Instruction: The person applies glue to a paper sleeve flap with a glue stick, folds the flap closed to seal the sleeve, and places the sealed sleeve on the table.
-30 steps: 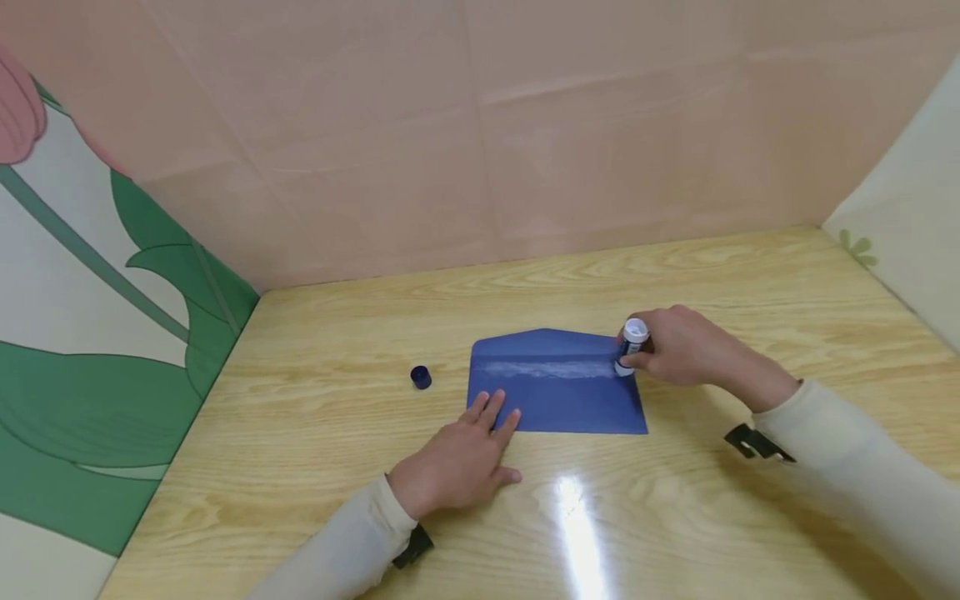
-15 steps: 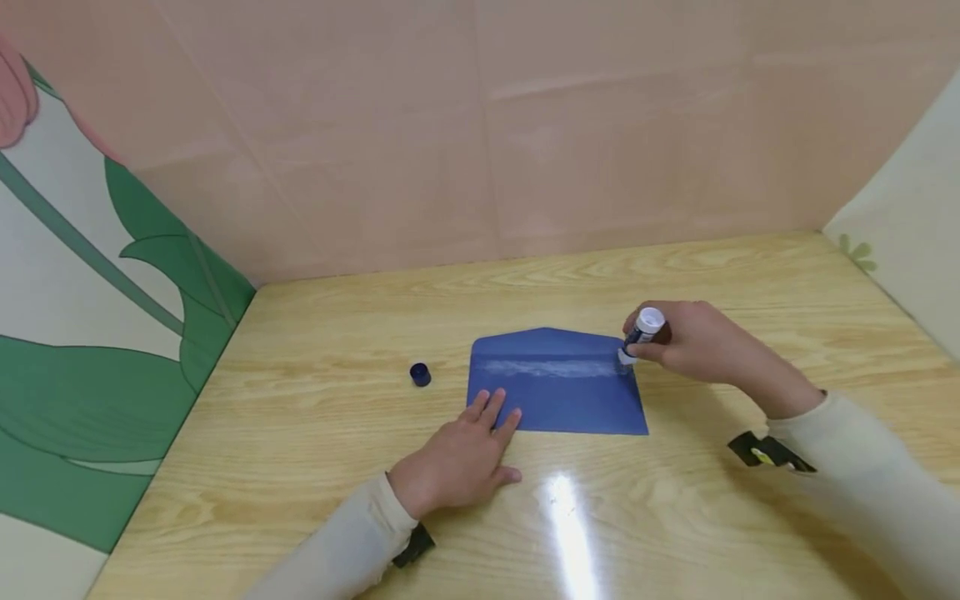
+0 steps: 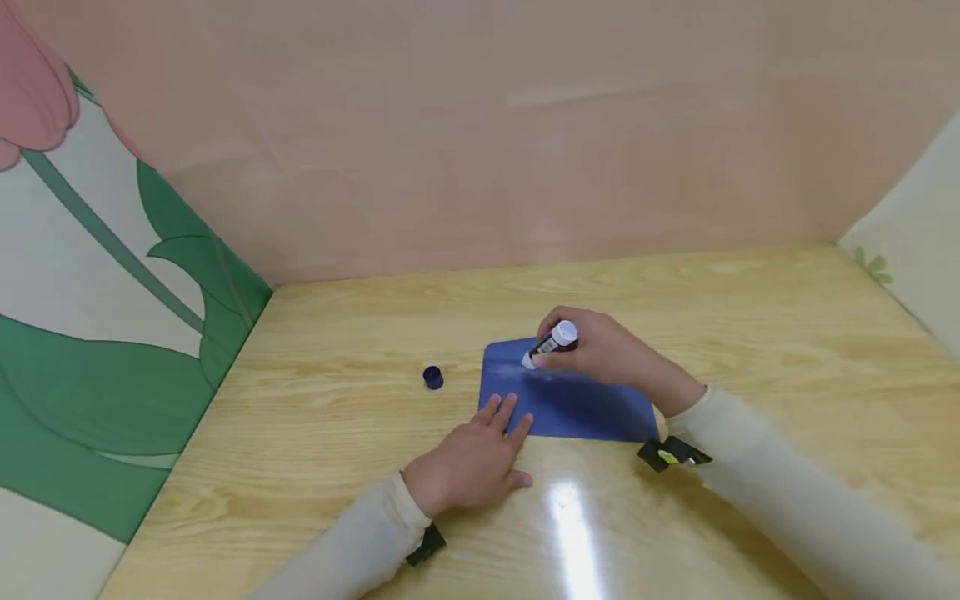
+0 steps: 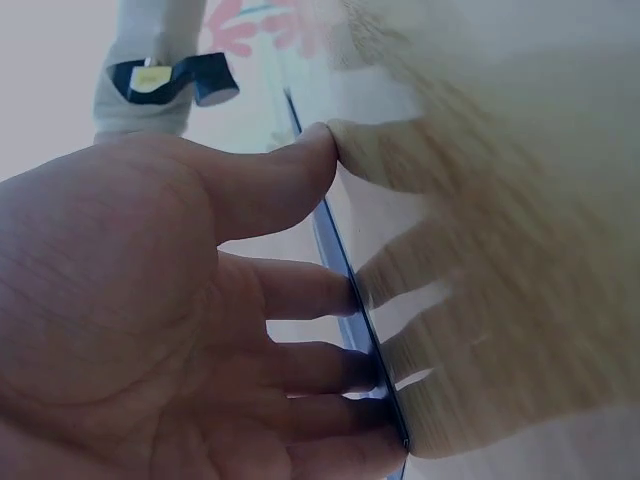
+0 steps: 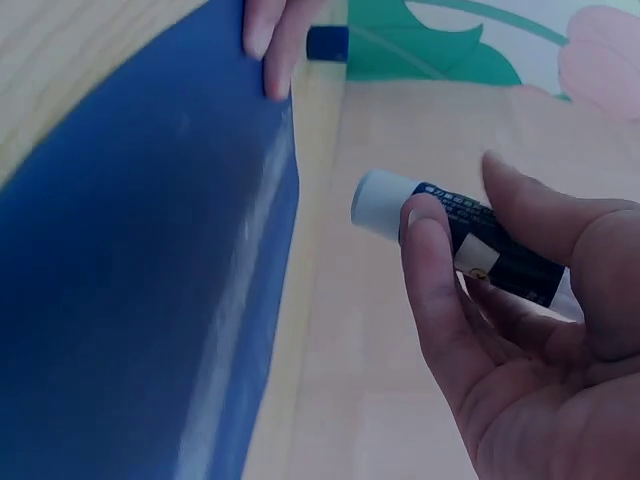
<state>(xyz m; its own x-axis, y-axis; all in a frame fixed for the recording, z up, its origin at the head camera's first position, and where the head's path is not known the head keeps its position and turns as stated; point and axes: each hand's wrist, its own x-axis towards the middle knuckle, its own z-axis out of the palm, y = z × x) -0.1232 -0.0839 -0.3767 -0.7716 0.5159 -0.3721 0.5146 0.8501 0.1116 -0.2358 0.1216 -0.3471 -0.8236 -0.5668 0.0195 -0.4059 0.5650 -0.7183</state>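
Observation:
A blue envelope (image 3: 585, 408) lies on the wooden table, its pointed flap side away from the person. Across it runs a whitish glue streak (image 5: 232, 310), best seen in the right wrist view. My right hand (image 3: 607, 354) grips a glue stick (image 3: 553, 339) with a dark label, tilted over the envelope's upper left part. In the right wrist view the white end of the glue stick (image 5: 470, 235) points toward the envelope. My left hand (image 3: 472, 458) rests with spread fingers on the envelope's lower left corner; its fingertips (image 4: 365, 370) press near the edge in the left wrist view.
A small dark blue cap (image 3: 432, 377) stands on the table (image 3: 337, 417) left of the envelope. Behind the table rises a pinkish wall covering (image 3: 480, 142). A panel with painted leaves (image 3: 97, 392) borders the left side, and a pale panel (image 3: 918, 233) the right.
My right hand has lifted the glue stick off the envelope's right end and moved it left, now over the upper left part. The left hand holds its place on the envelope.

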